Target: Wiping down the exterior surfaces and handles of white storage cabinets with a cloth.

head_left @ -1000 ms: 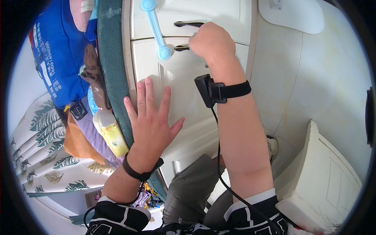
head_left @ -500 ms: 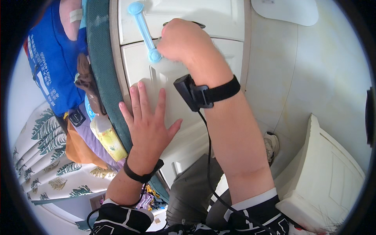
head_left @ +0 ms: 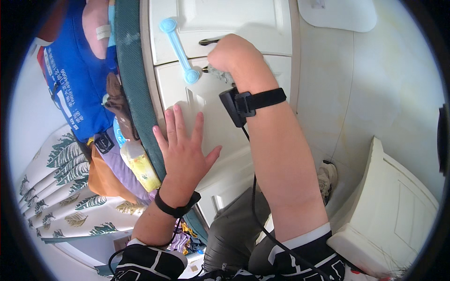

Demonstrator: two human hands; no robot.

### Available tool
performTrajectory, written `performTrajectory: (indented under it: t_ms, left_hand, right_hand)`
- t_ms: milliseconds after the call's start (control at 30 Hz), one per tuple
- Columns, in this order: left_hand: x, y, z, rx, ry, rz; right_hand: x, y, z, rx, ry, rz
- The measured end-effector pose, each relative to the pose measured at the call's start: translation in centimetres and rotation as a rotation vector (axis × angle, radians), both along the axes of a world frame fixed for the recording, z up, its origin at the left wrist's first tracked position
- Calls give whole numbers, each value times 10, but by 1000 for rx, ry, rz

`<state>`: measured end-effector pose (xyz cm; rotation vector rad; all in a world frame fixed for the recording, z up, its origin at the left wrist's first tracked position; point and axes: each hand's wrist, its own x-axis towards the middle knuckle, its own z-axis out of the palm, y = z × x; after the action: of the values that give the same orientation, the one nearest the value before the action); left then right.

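My left hand [head_left: 183,145] rests with its fingers spread flat against the white cabinet door [head_left: 229,122]. Farther up, my right hand [head_left: 236,55] is curled closed close to the dark handles, its fingertips turned away from view. A ragged grey cloth [head_left: 221,74] pokes out under it, beside the lower dark handle [head_left: 205,69]; the fingers seem to be closed on this cloth. Above them the upper dark handle [head_left: 209,42] shows. To the left, a light blue strap lock [head_left: 180,50] with round ends spans the seam between two cabinet doors.
A green padded edge [head_left: 133,75] runs along the cabinet's left side. Beyond it lie a blue bag [head_left: 77,89], a yellow pack [head_left: 140,166], clothes and a leaf-print curtain [head_left: 70,187]. A cream plastic piece of furniture [head_left: 389,206] stands at lower right, near my shoe [head_left: 327,180].
The view has shifted, so the cabinet sits slightly lower and to the right. My right hand has moved a little right of the handles, uncovering the grey cloth. My left hand stays spread on the door.
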<state>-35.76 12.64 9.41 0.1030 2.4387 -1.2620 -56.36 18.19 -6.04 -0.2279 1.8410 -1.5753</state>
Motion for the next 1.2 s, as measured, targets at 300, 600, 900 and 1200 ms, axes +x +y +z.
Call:
performTrajectory:
  t_ms: [300,600,900,1200]
  left_hand:
    - [1,-1,3,23,-20,-6]
    - [1,-2,-3,-19,-3,-7]
    - [6,-4,-5,-15,4,7]
    - [2,-3,-11,-41,18,-19]
  right_hand:
    - [14,0,-52,-2,-130,-162]
    - [38,-4,-20,-188,-123,-345]
    - [152,-43,-43,-176,58,-1200]
    - [152,-72,6,-77,82,-973]
